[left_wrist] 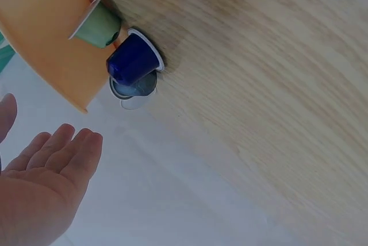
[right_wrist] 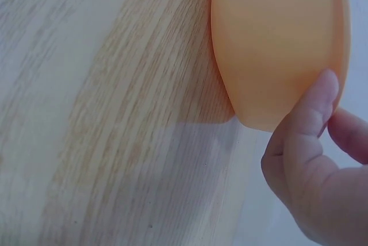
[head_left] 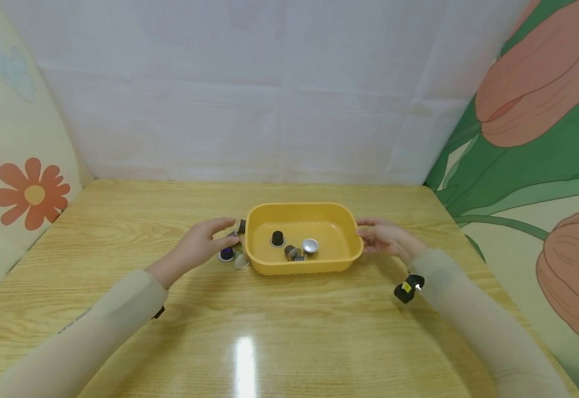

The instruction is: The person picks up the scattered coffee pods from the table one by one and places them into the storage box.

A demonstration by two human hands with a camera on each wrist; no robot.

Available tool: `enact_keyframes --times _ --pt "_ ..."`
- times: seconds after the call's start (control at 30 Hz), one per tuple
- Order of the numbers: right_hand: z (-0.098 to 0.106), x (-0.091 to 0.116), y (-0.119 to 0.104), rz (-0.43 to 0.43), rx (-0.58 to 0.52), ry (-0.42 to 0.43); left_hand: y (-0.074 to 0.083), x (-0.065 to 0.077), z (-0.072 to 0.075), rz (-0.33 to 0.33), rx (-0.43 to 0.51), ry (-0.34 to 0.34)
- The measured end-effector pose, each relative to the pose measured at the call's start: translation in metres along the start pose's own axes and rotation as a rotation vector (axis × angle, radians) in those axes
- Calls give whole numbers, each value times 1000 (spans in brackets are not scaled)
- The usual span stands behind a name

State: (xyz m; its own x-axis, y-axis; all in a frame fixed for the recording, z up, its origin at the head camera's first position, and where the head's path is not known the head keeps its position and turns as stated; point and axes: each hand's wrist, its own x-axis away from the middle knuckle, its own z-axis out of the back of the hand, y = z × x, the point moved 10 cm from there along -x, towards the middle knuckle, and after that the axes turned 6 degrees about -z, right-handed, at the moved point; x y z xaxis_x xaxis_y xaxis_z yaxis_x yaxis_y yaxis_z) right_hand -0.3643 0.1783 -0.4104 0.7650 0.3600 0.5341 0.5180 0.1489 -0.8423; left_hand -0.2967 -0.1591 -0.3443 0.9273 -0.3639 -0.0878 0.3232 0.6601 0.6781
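Observation:
A yellow plastic tray [head_left: 299,267] stands mid-table. Several coffee capsules lie inside it, among them a black capsule [head_left: 277,238] and a silver capsule [head_left: 310,246]. Outside its left end, a blue capsule [left_wrist: 133,59] and a green capsule [left_wrist: 99,26] lie close together, with a greyish capsule [left_wrist: 138,87] partly hidden behind the blue one. My left hand [head_left: 201,243] hovers beside these loose capsules, fingers extended and apart from them in the left wrist view. At the opposite end, my right hand [head_left: 383,236] pinches the tray's rim between thumb and fingers.
The tray and capsules sit on a wood-grain table [head_left: 289,320]. A white sheet [head_left: 249,110] hangs along the back edge. Flower-printed panels [head_left: 528,166] flank both sides. A black device [head_left: 409,288] is strapped at the right wrist.

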Motion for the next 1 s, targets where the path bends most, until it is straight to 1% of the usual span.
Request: enact_keyframes --times 0.33,0.57,0.7,0.8,0.93,1.0 --pt "1 1 -1 1 17 7 -11 2 -2 27 -5 -11" --pt "1 1 1 -8 16 2 -24 5 -6 67 -1 -28" --pt "0 1 -1 -2 -2 -3 -31 5 -9 91 -28 -40" --pt "0 1 -1 -3 -3 -7 -35 3 -12 114 -69 -59" --pt "0 0 0 -6 -1 -3 -40 1 -16 147 -134 -103" --pt "1 1 0 -14 3 5 -41 2 -19 150 -146 -126"
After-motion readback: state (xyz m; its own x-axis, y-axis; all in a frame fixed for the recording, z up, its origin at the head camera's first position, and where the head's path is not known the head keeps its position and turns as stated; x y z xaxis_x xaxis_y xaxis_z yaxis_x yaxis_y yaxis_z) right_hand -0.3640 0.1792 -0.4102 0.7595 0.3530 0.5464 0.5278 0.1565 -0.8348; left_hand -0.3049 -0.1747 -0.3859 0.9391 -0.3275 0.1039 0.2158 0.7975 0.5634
